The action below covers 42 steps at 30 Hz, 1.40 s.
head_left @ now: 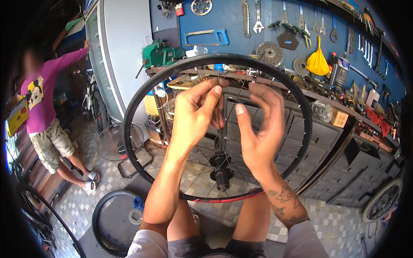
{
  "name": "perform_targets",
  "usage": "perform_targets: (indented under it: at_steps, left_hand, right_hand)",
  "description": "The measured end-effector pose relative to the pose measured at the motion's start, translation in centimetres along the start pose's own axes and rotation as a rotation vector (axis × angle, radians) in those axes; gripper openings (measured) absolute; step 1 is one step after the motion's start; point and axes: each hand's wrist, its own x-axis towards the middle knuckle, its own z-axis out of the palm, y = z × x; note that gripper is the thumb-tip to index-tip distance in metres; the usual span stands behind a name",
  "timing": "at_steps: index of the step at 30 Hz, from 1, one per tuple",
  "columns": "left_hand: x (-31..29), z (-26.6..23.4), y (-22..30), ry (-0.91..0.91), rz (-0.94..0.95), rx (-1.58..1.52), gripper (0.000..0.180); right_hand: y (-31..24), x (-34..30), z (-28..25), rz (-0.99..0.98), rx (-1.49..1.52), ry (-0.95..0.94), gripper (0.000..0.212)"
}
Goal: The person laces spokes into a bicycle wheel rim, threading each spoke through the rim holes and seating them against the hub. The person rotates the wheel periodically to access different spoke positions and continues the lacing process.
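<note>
Your knees sit lowest in view, and above them you hold a black bicycle wheel [142, 103] upright, its hub [221, 167] hanging just above your lap. Your left hand [195, 114] pinches a thin spoke [218, 77] near the top of the rim, its grip pressed together. Your right hand [258, 129] has fingers loosely spread beside it. Judged light and stiff at the rim, the wheel has bendable spokes; hold the rim. Beyond stands a cluttered worktop [327, 103] under a blue tool wall [232, 21].

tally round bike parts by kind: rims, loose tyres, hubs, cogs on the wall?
Black spoked wheel rim, at the hands: 1
Black rubber tyre lying on the tiled floor: 1
Black metal hub: 1
Silver toothed cogs on the blue tool wall: 3
Total: 6
</note>
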Motion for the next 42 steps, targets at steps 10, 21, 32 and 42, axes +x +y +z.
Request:
perform_targets:
  at_steps: [10, 21, 32, 42]
  left_hand:
    - [2.4, 0.0, -0.5, 0.006, -0.03, 0.175, 0.022]
    - [3.6, -0.7, -1.9, -0.014, 0.018, 0.211, 0.021]
    - [3.5, -0.4, -0.9, -0.038, 0.013, 0.288, 0.022]
    - [3.7, 0.5, -0.4, 0.018, 0.104, 0.426, 0.022]
  right_hand:
    - [4.1, 5.2, 2.7, 0.848, 0.798, -0.112, 0.033]
    - [6.0, 6.5, 3.8, 0.956, 0.75, -0.204, 0.019]
    - [5.9, 6.4, 3.9, 0.975, 0.747, -0.193, 0.02]
    - [6.1, 6.3, 3.9, 0.939, 0.711, -0.225, 0.027]
